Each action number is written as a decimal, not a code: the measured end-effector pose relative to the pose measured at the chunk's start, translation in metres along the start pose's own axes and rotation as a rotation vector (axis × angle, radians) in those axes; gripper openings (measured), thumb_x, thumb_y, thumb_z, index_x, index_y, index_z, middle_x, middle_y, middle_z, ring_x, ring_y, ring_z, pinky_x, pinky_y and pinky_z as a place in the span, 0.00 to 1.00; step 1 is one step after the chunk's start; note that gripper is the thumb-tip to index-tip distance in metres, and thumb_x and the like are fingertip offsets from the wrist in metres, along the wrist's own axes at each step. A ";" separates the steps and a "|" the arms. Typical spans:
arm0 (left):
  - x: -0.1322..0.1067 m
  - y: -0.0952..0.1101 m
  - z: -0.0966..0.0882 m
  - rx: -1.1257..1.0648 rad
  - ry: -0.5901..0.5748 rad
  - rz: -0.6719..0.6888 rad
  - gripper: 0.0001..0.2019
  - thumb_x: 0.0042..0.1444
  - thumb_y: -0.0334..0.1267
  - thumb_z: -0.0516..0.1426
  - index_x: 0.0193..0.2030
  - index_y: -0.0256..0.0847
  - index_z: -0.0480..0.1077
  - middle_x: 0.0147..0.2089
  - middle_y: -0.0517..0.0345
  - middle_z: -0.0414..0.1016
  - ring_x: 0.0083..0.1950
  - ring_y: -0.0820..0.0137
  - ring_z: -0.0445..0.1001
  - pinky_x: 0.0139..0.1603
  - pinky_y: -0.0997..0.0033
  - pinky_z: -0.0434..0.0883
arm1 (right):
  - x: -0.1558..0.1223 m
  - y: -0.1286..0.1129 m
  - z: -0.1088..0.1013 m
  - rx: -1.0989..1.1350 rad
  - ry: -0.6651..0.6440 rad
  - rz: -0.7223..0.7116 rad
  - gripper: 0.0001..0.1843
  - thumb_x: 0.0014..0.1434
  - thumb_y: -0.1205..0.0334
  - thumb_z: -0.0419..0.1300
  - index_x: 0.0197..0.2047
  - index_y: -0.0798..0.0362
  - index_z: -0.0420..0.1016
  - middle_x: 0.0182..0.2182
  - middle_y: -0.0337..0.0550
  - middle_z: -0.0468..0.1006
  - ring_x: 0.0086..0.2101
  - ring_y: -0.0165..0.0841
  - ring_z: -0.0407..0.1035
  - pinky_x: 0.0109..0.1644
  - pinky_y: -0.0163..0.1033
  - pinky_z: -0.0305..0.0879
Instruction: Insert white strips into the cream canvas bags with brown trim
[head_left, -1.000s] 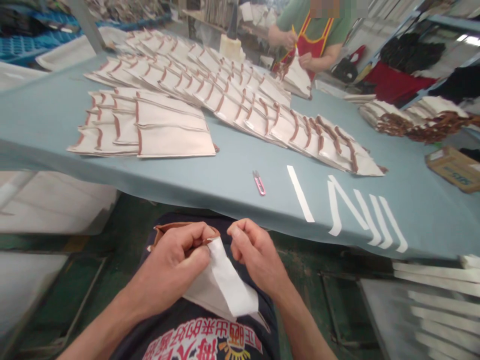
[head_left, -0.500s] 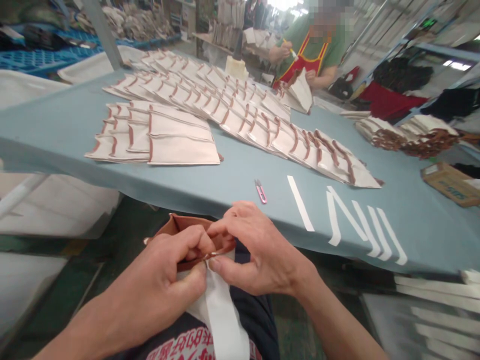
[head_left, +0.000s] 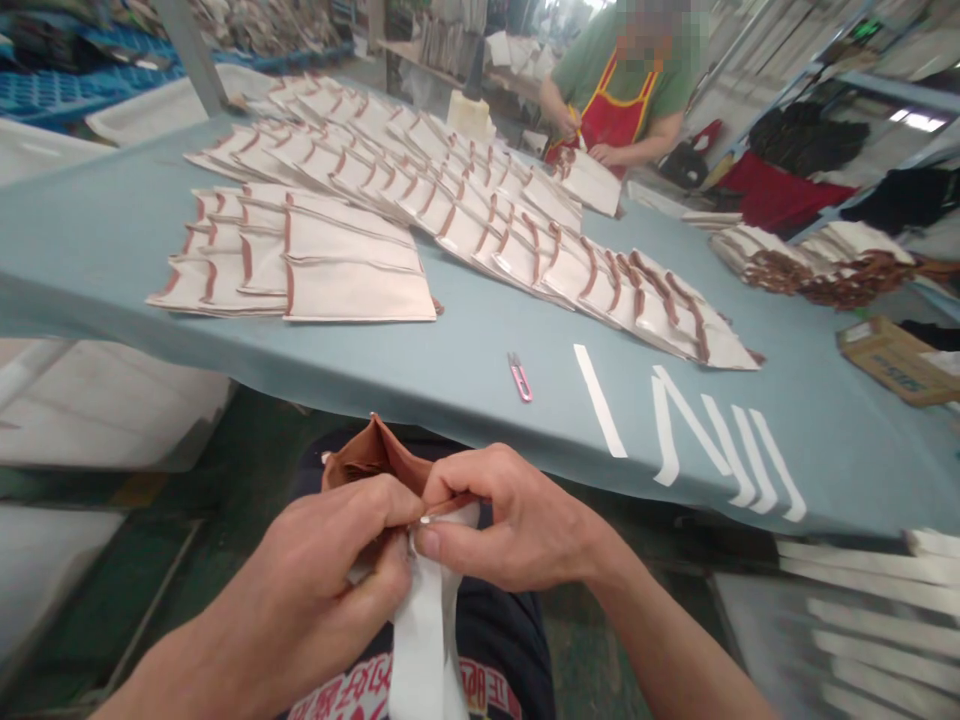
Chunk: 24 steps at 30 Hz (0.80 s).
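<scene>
A small bag with a brown lining [head_left: 390, 447] stands open-mouthed over my lap, below the table edge. My left hand [head_left: 337, 570] pinches its near rim between thumb and fingers. Close beside it, my right hand [head_left: 502, 520] grips the same rim, thumb in front and fingers over the edge. From between the thumbs a white strip [head_left: 420, 640] hangs down over my printed dark clothing. A small pale piece shows by the right thumb tip, too small to name. The fingers hide most of the bag's near side.
On the blue-green table [head_left: 480, 345] lie pink thread snips [head_left: 519, 378], several loose white strips [head_left: 600, 402] and overlapping rows of cream bags [head_left: 352, 290] with brown edging. Across it, a person in a red apron [head_left: 607, 110] handles another bag. A cardboard box [head_left: 896, 360] sits at right.
Both my hands have stayed on the rim and drawn closer together. The bag's far corner now stands up higher, and the white strip hangs further left. The person opposite has lowered their bag.
</scene>
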<state>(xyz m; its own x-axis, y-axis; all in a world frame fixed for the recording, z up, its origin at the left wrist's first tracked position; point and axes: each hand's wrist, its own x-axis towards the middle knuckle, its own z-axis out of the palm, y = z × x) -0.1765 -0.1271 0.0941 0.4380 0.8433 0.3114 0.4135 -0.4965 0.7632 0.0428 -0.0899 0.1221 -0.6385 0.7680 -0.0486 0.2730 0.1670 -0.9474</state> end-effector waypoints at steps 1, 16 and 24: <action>-0.002 -0.004 0.001 0.014 -0.008 0.038 0.11 0.66 0.26 0.54 0.39 0.45 0.74 0.33 0.63 0.81 0.31 0.71 0.80 0.35 0.73 0.72 | 0.000 0.000 0.000 0.053 -0.015 0.033 0.13 0.63 0.62 0.65 0.28 0.49 0.69 0.24 0.30 0.67 0.26 0.27 0.57 0.31 0.33 0.55; -0.014 -0.031 0.013 0.308 0.021 0.397 0.14 0.74 0.23 0.53 0.58 0.43 0.71 0.44 0.52 0.87 0.38 0.65 0.81 0.45 0.65 0.78 | -0.008 0.017 0.015 0.404 -0.007 0.293 0.07 0.57 0.57 0.58 0.29 0.50 0.70 0.23 0.31 0.64 0.24 0.27 0.54 0.27 0.32 0.51; -0.020 -0.017 -0.011 0.066 -0.084 0.039 0.12 0.74 0.36 0.57 0.59 0.50 0.76 0.51 0.60 0.88 0.48 0.66 0.88 0.53 0.76 0.80 | -0.026 0.003 0.016 -0.623 0.213 -0.361 0.13 0.70 0.71 0.55 0.37 0.49 0.77 0.31 0.39 0.85 0.31 0.33 0.72 0.38 0.39 0.67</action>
<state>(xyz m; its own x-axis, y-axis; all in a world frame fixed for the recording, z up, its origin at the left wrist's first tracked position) -0.2012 -0.1337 0.0812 0.5190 0.8045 0.2889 0.4453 -0.5430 0.7120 0.0487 -0.1199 0.1156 -0.6297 0.6916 0.3538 0.4702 0.7019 -0.5351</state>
